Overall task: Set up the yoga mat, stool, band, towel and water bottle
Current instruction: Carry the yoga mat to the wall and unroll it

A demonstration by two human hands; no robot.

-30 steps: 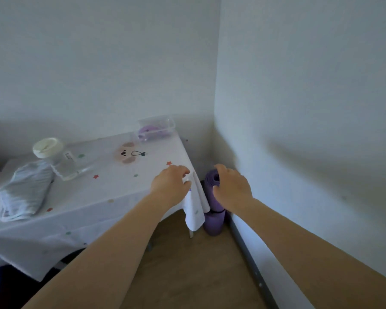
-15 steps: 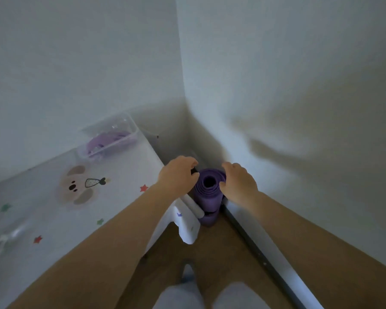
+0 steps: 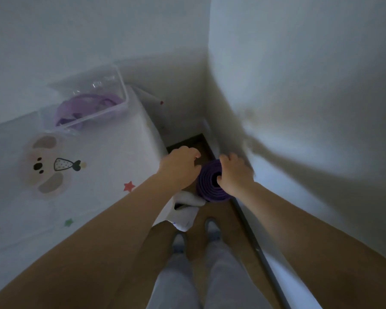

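A rolled purple yoga mat stands on end on the wooden floor in the corner of the room. My right hand grips its top, thumb in the centre hole and fingers over the far rim. My left hand is cupped against the roll's left side, fingers curled; a dark gap shows by its fingertips, and its palm hides any contact. A purple band lies in a clear plastic box on the table. Stool, towel and water bottle are out of view.
The table with a white bear-print cloth fills the left, and its hanging corner touches the mat's base. White walls close the corner, with a dark baseboard along the right. My legs and feet stand just behind the mat.
My view has tilted down and closed in on the corner. My right hand has moved onto the mat's top with the thumb in the hole. The left hand has stayed at the roll's left side.
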